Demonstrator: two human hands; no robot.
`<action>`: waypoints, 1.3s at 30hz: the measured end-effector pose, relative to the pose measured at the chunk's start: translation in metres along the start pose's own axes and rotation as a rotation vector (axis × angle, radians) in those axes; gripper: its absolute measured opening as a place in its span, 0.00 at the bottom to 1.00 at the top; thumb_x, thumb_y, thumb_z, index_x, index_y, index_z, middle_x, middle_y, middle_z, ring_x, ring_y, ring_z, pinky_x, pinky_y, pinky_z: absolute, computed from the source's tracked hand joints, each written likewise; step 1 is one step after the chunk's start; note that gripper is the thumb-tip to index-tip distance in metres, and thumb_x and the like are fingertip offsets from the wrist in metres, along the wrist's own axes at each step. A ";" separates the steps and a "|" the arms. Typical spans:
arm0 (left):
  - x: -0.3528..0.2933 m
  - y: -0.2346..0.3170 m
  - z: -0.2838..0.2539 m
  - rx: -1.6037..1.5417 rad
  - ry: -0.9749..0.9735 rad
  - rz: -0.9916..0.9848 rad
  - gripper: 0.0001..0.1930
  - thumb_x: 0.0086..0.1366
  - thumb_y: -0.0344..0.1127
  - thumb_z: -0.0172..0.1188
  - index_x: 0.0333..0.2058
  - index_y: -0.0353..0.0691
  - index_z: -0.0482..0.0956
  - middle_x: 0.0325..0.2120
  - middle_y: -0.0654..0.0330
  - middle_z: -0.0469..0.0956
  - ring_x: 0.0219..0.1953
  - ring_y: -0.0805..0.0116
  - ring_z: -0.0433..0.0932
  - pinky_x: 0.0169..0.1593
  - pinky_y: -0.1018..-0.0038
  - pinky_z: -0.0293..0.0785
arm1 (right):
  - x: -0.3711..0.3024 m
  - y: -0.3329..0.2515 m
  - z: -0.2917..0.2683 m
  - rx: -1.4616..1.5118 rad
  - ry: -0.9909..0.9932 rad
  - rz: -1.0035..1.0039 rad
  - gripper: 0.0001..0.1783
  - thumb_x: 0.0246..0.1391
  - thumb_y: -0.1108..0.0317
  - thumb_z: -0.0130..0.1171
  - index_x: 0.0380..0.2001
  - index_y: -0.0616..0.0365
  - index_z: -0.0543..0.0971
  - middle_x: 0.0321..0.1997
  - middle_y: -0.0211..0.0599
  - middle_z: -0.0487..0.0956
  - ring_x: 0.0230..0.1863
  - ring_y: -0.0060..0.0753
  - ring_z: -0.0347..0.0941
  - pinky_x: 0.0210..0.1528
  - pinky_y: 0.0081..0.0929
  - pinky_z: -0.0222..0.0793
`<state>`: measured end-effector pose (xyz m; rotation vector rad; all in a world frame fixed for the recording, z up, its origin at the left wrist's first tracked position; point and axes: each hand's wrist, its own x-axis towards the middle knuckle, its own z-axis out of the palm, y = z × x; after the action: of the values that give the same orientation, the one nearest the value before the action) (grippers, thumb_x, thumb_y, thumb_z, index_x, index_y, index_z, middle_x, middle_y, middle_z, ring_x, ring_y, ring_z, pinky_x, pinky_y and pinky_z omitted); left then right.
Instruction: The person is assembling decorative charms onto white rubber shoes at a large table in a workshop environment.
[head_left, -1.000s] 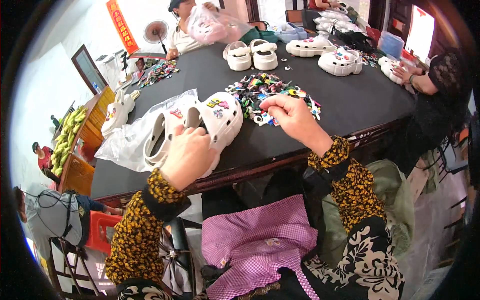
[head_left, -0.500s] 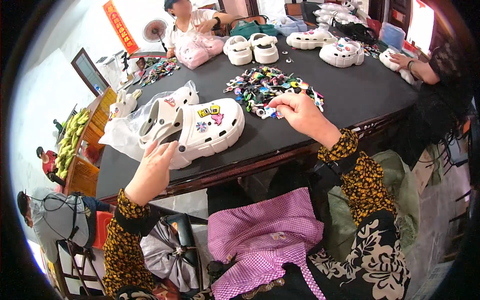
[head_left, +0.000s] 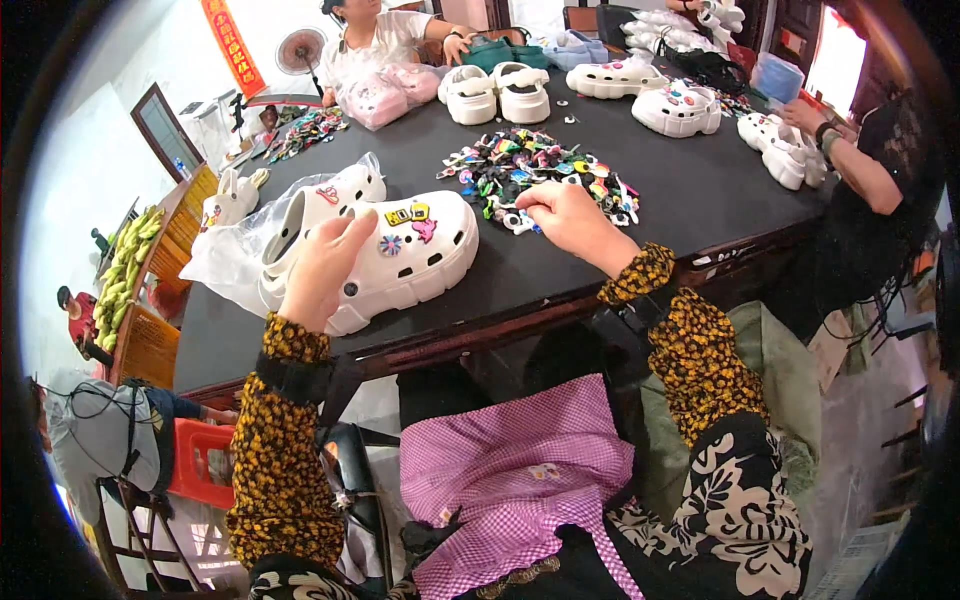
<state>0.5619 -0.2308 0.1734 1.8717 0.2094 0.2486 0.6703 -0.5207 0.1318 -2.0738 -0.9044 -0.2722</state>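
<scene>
A white clog [head_left: 440,250] lies near the table's front edge, its toe to the right. Yellow-black, pink and blue shoe charms [head_left: 391,245] are set in its upper. My left hand [head_left: 328,262] is closed around the clog at its opening, the fingertips partly hidden. Behind it, another white clog [head_left: 372,186] with a red charm is partly in a clear plastic bag [head_left: 225,262]. My right hand [head_left: 578,225] is at the near side of a heap of colourful shoe charms [head_left: 530,160], thumb and fingers pinched together. What they hold, if anything, I cannot make out.
More white clogs [head_left: 522,95] stand on the black table [head_left: 690,215], beside bagged pink clogs [head_left: 375,100]. Another charm heap [head_left: 305,135] lies far left. A co-worker [head_left: 380,40] sits opposite; another person's hands [head_left: 810,125] handle white clogs at right. A red stool [head_left: 205,460] stands at left.
My left hand has moved up onto the clog and closed on it. My right hand remains pinched at the charm heap. The person at right has moved the clogs there.
</scene>
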 end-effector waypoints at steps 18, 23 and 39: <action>-0.008 -0.011 0.025 -0.171 0.088 0.091 0.18 0.62 0.37 0.54 0.46 0.29 0.73 0.39 0.58 0.77 0.42 0.75 0.71 0.46 0.78 0.67 | 0.033 0.017 0.017 -0.220 -0.014 -0.051 0.14 0.47 0.72 0.48 0.34 0.63 0.80 0.35 0.48 0.79 0.40 0.46 0.75 0.45 0.36 0.70; 0.001 -0.029 0.019 -0.139 0.102 0.137 0.20 0.63 0.39 0.53 0.48 0.28 0.72 0.41 0.58 0.77 0.44 0.74 0.71 0.49 0.77 0.65 | 0.028 0.038 -0.010 -0.280 0.057 -0.056 0.13 0.48 0.72 0.50 0.34 0.62 0.80 0.35 0.46 0.80 0.39 0.42 0.77 0.45 0.32 0.70; 0.020 -0.053 0.015 0.008 0.205 0.215 0.23 0.63 0.42 0.54 0.49 0.26 0.71 0.41 0.54 0.77 0.44 0.72 0.72 0.49 0.77 0.65 | -0.016 0.027 -0.014 -0.374 -0.148 0.102 0.12 0.44 0.65 0.58 0.31 0.62 0.79 0.31 0.45 0.79 0.35 0.42 0.75 0.38 0.34 0.69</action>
<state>0.5844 -0.2230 0.1199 1.8776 0.1477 0.5890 0.6795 -0.5504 0.1164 -2.5045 -0.8827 -0.2507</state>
